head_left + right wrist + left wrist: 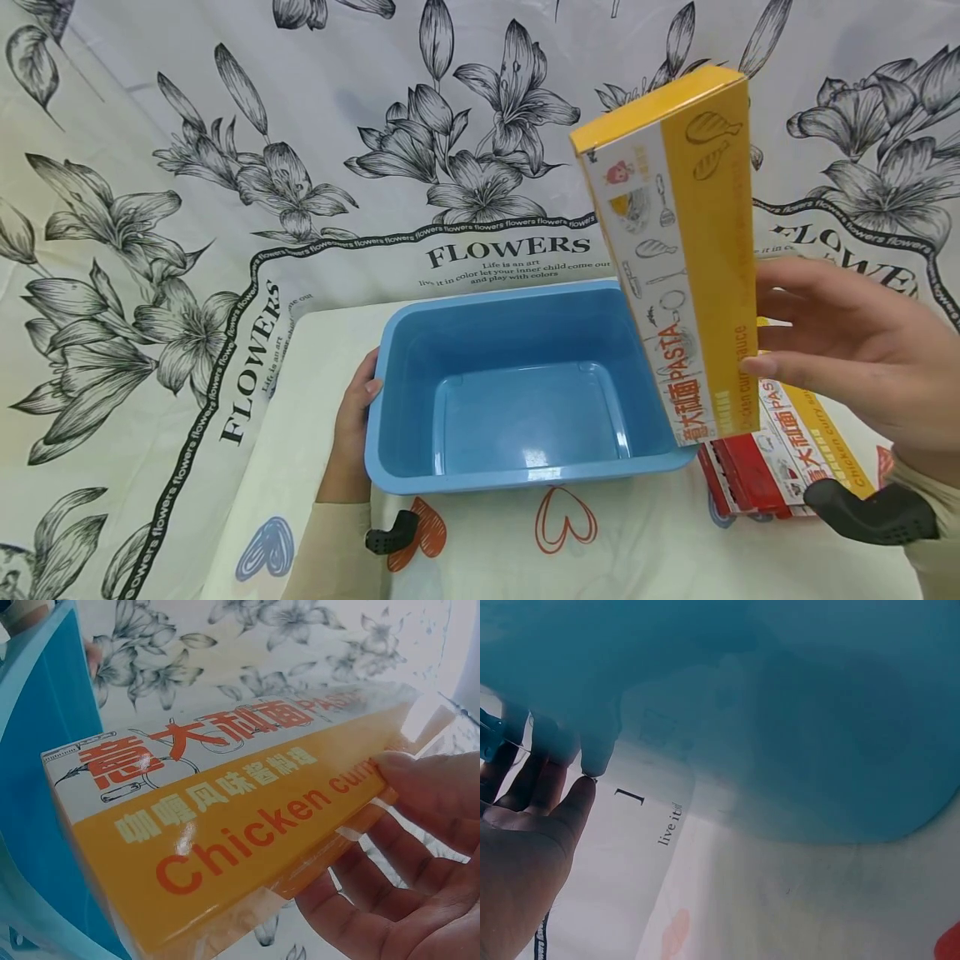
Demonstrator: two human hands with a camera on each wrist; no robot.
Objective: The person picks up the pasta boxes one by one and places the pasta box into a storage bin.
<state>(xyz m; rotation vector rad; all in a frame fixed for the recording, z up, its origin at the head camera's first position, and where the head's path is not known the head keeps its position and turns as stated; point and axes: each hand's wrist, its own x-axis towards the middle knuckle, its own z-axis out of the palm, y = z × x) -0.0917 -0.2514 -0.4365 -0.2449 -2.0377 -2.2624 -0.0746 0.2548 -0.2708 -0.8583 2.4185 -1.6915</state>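
My right hand (862,350) pinches the side of a yellow and white pasta box (690,275), labelled chicken curry sauce. The box is raised upright, slightly tilted, and overlaps the right end of a blue plastic tub (517,479) in the head view. In the right wrist view the thumb (405,776) lies on the box's printed face, with the fingers along its edge. At the tub's left end my left hand (352,442) grips the rim. The left wrist view shows the tub's outer wall (817,742) beside that hand (525,855); part of the fingers is hidden there.
Right of the tub lie more pasta boxes, one yellow and white (806,442) and one red (738,479), partly hidden by the raised box and right hand. A heart-print cloth (480,550) covers the table. Behind hangs a flower-print curtain (300,125).
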